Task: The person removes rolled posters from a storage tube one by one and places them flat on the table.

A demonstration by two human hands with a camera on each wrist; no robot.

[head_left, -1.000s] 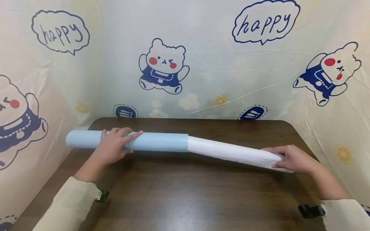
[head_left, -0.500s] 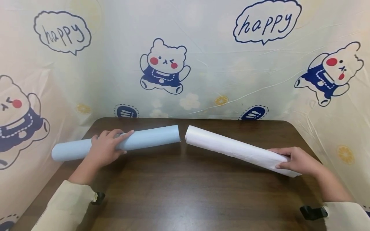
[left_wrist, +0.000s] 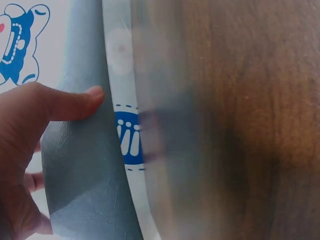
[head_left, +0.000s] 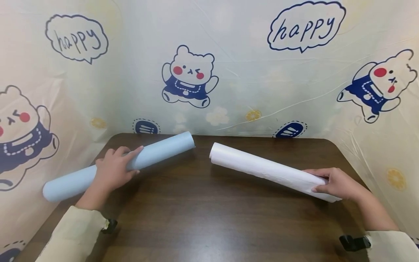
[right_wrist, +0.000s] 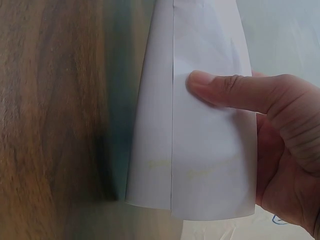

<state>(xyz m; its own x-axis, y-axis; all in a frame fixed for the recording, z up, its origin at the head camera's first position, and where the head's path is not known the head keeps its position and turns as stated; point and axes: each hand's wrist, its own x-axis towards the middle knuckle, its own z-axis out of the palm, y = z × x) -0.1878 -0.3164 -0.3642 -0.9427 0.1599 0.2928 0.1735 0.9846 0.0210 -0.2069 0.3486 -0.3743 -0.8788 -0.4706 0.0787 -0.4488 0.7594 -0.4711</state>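
In the head view, a person's left hand point(head_left: 112, 169) holds a long, pale-blue roll of smooth sheet point(head_left: 160, 151), slanting from beyond the left side of the dark-brown, wood-grained table point(head_left: 209, 218) towards its rear edge. The right hand point(head_left: 342, 183) holds a white, paper-like roll point(head_left: 258, 165) near its right end, over the right half of the table. The rolls' inner ends face each other across a gap, a relation that neither wrist view takes in. Whether either roll touches the tabletop cannot be told.

From above, the left hand's grip is partly hidden; the left wrist view shows its thumb point(left_wrist: 77, 106) laid across the blue surface, greyer there, with other fingers showing past the opposite side. The right wrist view shows that thumb point(right_wrist: 220, 90) pressing the white roll while the rest of the hand lies behind it. It alone reveals a straight lengthwise sheet edge point(right_wrist: 172, 130) and faint yellow marks point(right_wrist: 215, 170) near the roll's end.

Only the head view gives the cream sleeves point(head_left: 72, 233), the small black devices point(head_left: 355, 243) by the cuffs, and the full bears and "happy" bubbles on the pale backdrop point(head_left: 242, 87).
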